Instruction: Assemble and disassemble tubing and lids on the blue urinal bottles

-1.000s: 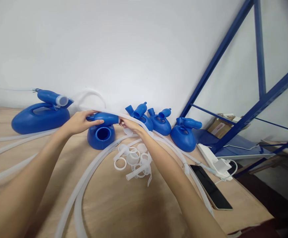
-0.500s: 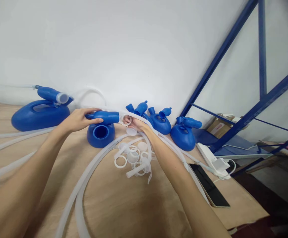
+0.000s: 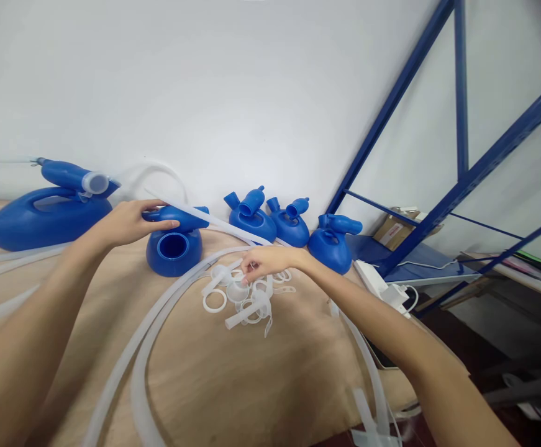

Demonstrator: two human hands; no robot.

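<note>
My left hand (image 3: pixel 137 220) is closed around a blue bottle-shaped plastic piece (image 3: pixel 184 218), just above and behind the round mouth of a blue plastic jug (image 3: pixel 174 256). Lower on the table, my right hand (image 3: pixel 268 261) reaches into a pile of translucent plastic parts. Its thumb and fingers pinch at a translucent cap (image 3: pixel 237 290). White rings (image 3: pixel 215 301) and a short tube piece (image 3: pixel 240 318) lie around it. Behind the right hand runs a translucent hose (image 3: pixel 223 226).
More blue jugs (image 3: pixel 251 223) with blue pieces on top stand along the wall, and a larger jug (image 3: pixel 46 217) is at left. Long hoses (image 3: pixel 130 347) curve across the table. A power strip (image 3: pixel 372 282) lies at right by the blue metal rack (image 3: pixel 400 105).
My right hand has come down from beside the jug, where it held a white ring, to the pile of parts. The blue piece in my left hand has tilted. The view has turned right.
</note>
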